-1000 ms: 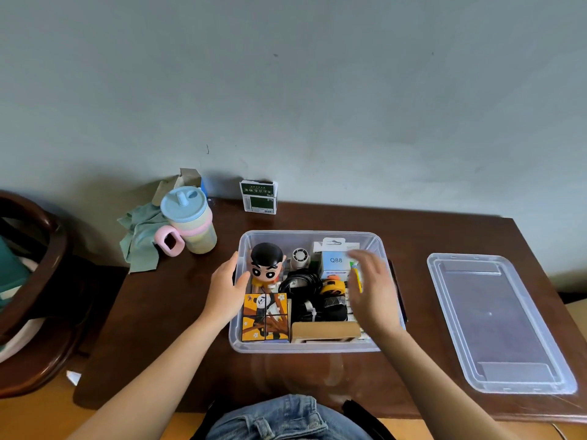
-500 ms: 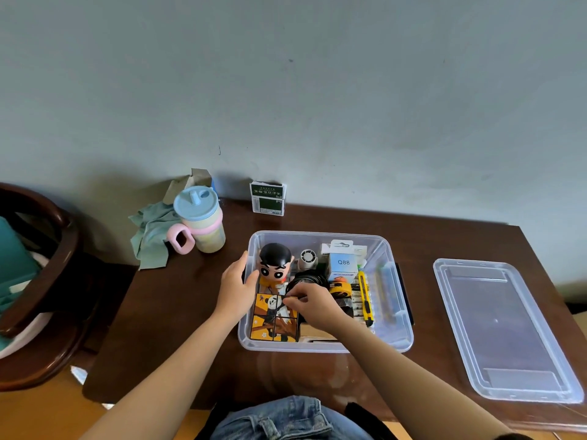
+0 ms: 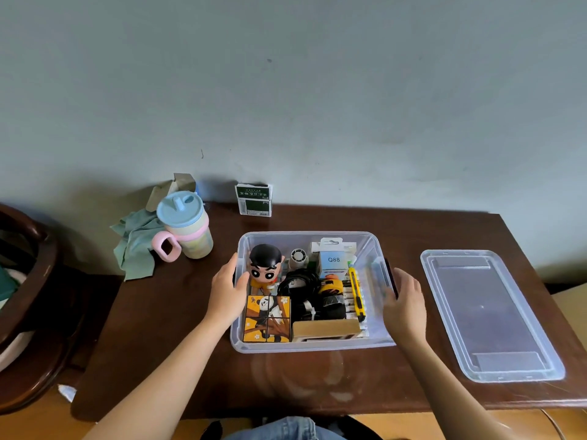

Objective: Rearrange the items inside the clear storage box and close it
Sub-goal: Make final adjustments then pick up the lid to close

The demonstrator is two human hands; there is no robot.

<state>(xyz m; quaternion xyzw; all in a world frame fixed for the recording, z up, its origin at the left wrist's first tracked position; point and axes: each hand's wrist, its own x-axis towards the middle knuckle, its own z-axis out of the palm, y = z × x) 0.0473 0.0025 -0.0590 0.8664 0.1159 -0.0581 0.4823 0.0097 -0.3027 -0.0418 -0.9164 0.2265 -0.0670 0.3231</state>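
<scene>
The clear storage box [image 3: 313,347] stands open in the middle of the brown table [image 3: 165,328]. Inside it are a cartoon figurine [image 3: 265,268], a panda picture cube [image 3: 268,319], a coiled black cable [image 3: 301,281], a yellow utility knife [image 3: 356,292], a Q88 carton [image 3: 333,260] and a wooden box [image 3: 324,329]. My left hand [image 3: 226,292] grips the box's left wall, thumb inside by the figurine. My right hand [image 3: 404,308] lies against the right rim, fingers fairly straight near the black side clip. The clear lid [image 3: 490,315] lies flat to the right of the box.
A cup with a blue lid and pink handle [image 3: 187,228] stands at the back left beside a green cloth [image 3: 136,246]. A small green packet [image 3: 254,199] leans on the wall behind the box. A dark wooden chair [image 3: 31,296] is at the far left.
My right hand came out of the box, where it touched the black cable, and moved to the right rim. My left hand stayed on the left wall.
</scene>
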